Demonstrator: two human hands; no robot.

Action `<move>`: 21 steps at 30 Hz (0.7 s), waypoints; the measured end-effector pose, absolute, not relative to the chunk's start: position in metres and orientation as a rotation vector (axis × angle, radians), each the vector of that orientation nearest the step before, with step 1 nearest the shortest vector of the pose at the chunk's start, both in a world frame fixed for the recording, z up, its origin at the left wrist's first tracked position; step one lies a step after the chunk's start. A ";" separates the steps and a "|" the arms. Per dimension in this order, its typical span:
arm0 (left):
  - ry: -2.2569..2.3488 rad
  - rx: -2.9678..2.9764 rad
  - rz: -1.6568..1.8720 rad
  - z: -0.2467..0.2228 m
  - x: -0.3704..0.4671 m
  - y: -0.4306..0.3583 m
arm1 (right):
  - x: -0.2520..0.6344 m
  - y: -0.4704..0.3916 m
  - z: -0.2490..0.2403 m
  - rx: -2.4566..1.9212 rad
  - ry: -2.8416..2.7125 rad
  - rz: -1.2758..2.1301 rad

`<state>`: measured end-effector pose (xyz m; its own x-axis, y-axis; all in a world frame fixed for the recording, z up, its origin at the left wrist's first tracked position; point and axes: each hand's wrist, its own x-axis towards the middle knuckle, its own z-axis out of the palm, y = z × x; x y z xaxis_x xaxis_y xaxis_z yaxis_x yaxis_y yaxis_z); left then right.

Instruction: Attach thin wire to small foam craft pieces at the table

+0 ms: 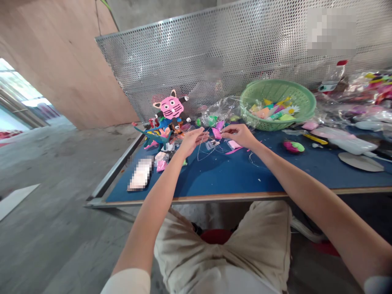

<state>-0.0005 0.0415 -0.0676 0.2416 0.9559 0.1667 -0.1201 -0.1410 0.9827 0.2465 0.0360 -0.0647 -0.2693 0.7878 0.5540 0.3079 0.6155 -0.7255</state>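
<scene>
My left hand (192, 141) is over the table with its fingers stretched out, beside loops of thin wire (198, 154). In a pinch, my right hand (239, 134) has its fingertips at a bright pink piece (217, 133) that looks like soft modelling clay. The thin wire runs between both hands; whether either one grips it, I cannot tell. Below the right hand lie a pale pink packet (233, 144) and a pink strip (234, 150). Behind the hands is a crumpled clear plastic bag (225, 107).
A pink cat-faced figure (172, 107) stands at the back left among small coloured models. The phone-like object (141, 173) is near the left edge. A green basket (278, 87) holds coloured pieces. Rightward are a yellow cutter (315, 139), a bottle (332, 79) and plastic bags. Perforated metal (183, 49) backs the table.
</scene>
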 end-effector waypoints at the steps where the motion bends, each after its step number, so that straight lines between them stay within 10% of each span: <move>1: 0.853 1.323 1.171 -0.067 -0.001 0.042 | 0.246 0.038 -0.067 -0.872 -1.814 0.627; 21: 0.798 1.297 1.580 -0.057 -0.018 0.048 | 0.238 0.037 -0.064 -0.745 -1.449 0.983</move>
<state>-0.0180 0.0481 -0.0569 -0.0304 0.9249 0.3790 -0.2439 -0.3746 0.8945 0.2381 0.0366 -0.0643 -0.1230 0.8839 0.4513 -0.0930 0.4425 -0.8919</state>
